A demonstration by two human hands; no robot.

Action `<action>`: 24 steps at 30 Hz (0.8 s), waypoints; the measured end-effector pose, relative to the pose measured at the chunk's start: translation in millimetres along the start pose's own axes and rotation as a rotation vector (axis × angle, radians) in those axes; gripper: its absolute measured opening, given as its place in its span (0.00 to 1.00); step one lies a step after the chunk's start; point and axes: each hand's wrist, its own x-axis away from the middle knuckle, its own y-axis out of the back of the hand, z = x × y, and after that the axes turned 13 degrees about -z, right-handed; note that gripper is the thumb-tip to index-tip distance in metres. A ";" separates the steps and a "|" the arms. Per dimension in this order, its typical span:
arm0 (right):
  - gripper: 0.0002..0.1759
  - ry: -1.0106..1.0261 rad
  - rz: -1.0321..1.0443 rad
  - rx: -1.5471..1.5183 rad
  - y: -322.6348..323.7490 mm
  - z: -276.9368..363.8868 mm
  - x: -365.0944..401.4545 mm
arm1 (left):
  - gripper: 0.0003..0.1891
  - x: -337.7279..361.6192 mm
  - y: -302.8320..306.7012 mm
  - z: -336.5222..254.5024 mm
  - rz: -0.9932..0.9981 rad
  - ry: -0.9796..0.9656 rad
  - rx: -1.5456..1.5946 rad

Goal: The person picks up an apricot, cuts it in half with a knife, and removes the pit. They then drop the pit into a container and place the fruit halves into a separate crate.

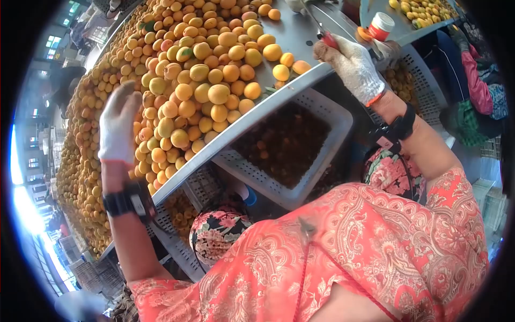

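My left hand (118, 126), in a white glove with browned fingertips, is raised over the left side of a big heap of apricots (201, 91). Its thumb stands apart from the fingers, and nothing shows between them. At the table's front edge, my right hand (354, 67), also in a soiled white glove, is closed around a red-handled metal tool (327, 38). The tool's thin metal part points away over the metal table (298, 43); its working end is unclear. A few loose apricots (280, 72) lie between the heap and my right hand.
Below the table edge stands a grey plastic crate (338, 129) with dark, wet-looking contents. Another crate (424, 70) with fruit is at the right. A white-lidded red jar (381, 26) stands on the table. A person in a pink sleeve (477, 80) is at far right.
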 end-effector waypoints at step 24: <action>0.10 0.113 0.237 -0.196 36.3 190.6 200.8 | 0.28 252.9 -57.7 -97.6 0.284 0.247 1.103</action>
